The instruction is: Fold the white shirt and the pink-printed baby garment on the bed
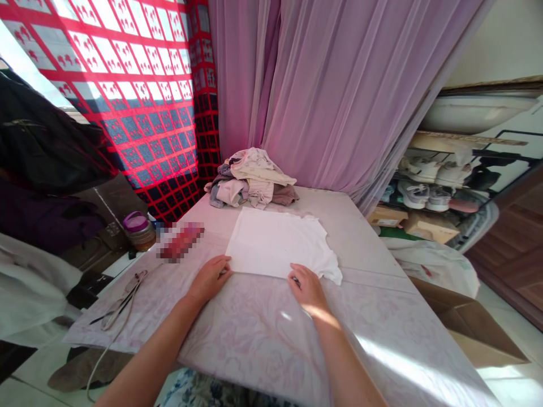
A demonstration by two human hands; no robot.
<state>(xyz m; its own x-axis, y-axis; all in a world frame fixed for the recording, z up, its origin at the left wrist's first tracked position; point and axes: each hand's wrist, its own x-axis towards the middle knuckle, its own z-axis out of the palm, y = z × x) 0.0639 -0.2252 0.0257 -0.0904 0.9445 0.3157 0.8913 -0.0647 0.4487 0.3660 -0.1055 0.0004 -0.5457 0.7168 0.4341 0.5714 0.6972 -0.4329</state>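
Observation:
A white garment (278, 243) lies folded flat in the middle of the table (263, 333), which is covered by a pale floral cloth. My left hand (210, 277) pinches the garment's near left corner with closed fingers. My right hand (307, 288) grips the near edge further right, fingers curled over the cloth. Behind the garment sits a pile of crumpled clothes (252, 181) in cream, grey and brown.
A jar with a purple lid (138, 229) and a blurred red object (180, 242) stand at the table's left. A strap or cord (123, 299) lies near the left edge. An open cardboard box (475, 328) is on the floor right; shoe shelves (436, 181) stand behind.

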